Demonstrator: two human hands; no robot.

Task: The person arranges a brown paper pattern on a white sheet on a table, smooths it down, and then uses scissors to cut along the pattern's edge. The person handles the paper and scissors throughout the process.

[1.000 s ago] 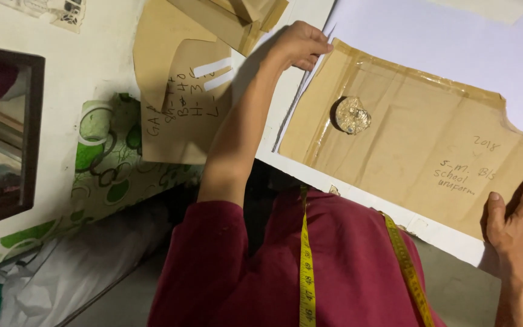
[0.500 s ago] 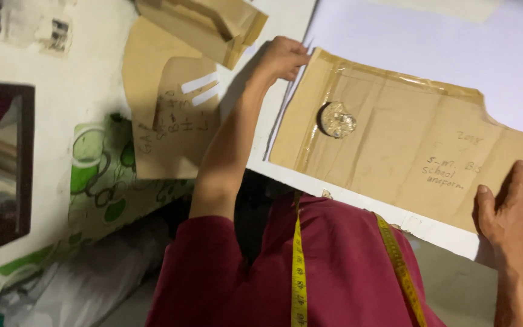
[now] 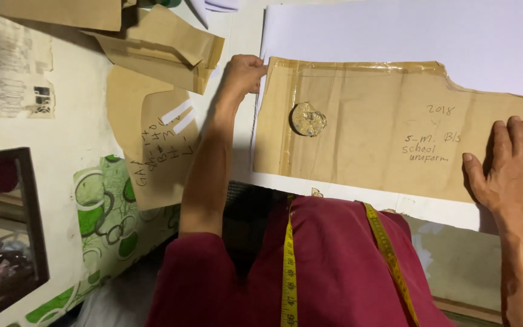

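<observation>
Hiding pattern (image 3: 382,151) corner: left hand (image 3: 243,74).

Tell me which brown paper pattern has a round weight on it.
The large pattern under both hands, lying on white fabric. The round weight sits near its left end; the other patterns carry none.

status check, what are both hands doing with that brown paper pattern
Left hand grips pattern's corner edge. Right hand flat on brown paper pattern. Round weight sits on it. Nothing in the way.
</observation>
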